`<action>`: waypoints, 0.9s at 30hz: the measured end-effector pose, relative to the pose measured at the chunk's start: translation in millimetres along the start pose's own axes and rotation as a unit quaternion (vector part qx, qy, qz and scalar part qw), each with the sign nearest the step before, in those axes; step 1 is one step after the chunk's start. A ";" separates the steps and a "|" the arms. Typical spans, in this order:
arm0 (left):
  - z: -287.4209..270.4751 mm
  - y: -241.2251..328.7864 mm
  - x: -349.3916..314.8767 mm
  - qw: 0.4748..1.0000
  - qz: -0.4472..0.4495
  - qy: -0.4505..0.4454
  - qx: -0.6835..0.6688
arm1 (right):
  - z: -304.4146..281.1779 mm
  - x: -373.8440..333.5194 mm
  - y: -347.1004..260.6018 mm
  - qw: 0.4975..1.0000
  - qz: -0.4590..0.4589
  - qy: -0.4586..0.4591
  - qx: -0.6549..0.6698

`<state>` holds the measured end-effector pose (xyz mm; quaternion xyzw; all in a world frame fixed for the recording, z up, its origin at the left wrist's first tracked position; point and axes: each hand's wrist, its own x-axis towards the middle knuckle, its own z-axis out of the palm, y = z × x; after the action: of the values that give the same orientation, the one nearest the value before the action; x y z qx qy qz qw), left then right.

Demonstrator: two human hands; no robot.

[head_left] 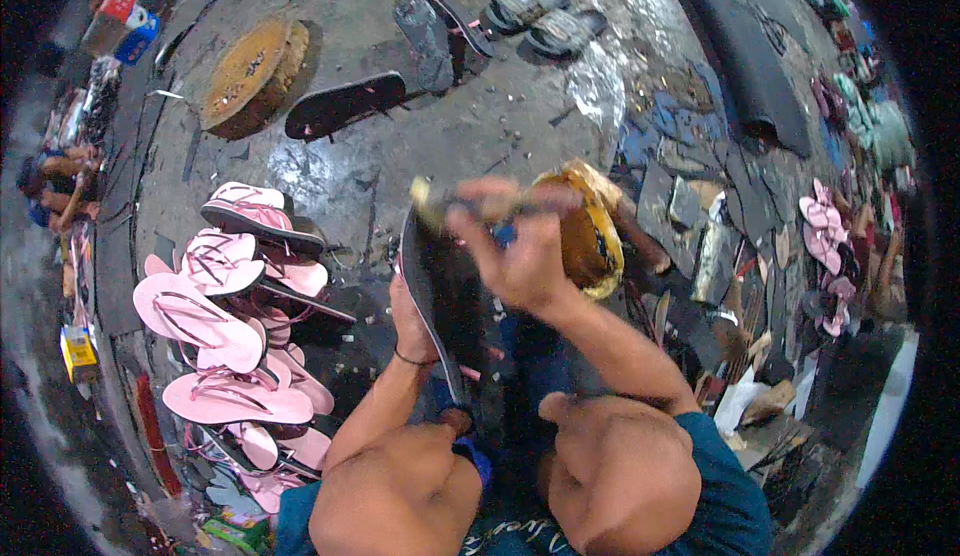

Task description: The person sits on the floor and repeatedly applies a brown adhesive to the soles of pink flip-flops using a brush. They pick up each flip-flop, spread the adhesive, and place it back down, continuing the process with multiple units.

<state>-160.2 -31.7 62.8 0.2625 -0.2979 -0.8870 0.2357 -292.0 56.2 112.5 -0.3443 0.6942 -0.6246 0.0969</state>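
Observation:
Upright in front of me stands a flip-flop, its dark underside toward the right and pink strap ends poking out. My left hand grips it from the left edge; the fingers behind it are partly hidden. My right hand, smeared by motion, is closed round a brush whose yellowish tip meets the upper part of the dark sole. Close beside that hand is a round tub with a crusted yellow rim and amber stuff inside. A pile of pink flip-flops lies to the left.
Farther off are a round wooden block, a dark-soled flip-flop, another grey sole and strapped dark sandals. A dark curled sheet lies far right. Scraps cover the right side, near more pink flip-flops.

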 end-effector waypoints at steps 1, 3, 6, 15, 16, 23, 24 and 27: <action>4.1 -1.5 -0.5 1.000 0.011 -0.002 0.005 | -1.7 9.6 3.5 0.999 0.012 0.027 -0.026; -0.4 7.7 -1.7 1.000 0.004 -0.027 -0.009 | 14.3 -24.3 15.4 0.991 0.109 0.065 0.033; -53.7 3.3 6.5 0.985 -0.059 -0.026 0.157 | 12.3 -31.0 7.3 0.857 0.378 -0.007 0.351; -43.2 21.7 -69.9 0.963 -0.246 -0.035 -0.101 | -18.4 -10.9 29.4 0.772 0.422 0.012 0.475; -37.2 26.3 -64.9 0.966 -0.231 -0.053 -0.098 | -9.7 -11.3 24.7 0.794 0.428 0.014 0.431; 4.5 49.4 24.6 0.996 -0.016 0.051 -0.073 | 11.8 -17.3 19.4 0.990 0.005 -0.082 -0.111; 9.8 51.8 22.6 0.995 -0.024 0.029 -0.096 | 6.6 -10.3 22.8 0.992 0.067 -0.062 -0.083; 16.7 24.1 27.8 0.995 -0.010 0.102 0.007 | 8.8 -8.2 14.6 0.989 0.142 -0.037 0.030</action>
<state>-184.9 -58.1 80.9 0.3565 -0.2754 -0.8558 0.2542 -286.1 53.9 94.6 -0.2621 0.7131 -0.6117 0.2203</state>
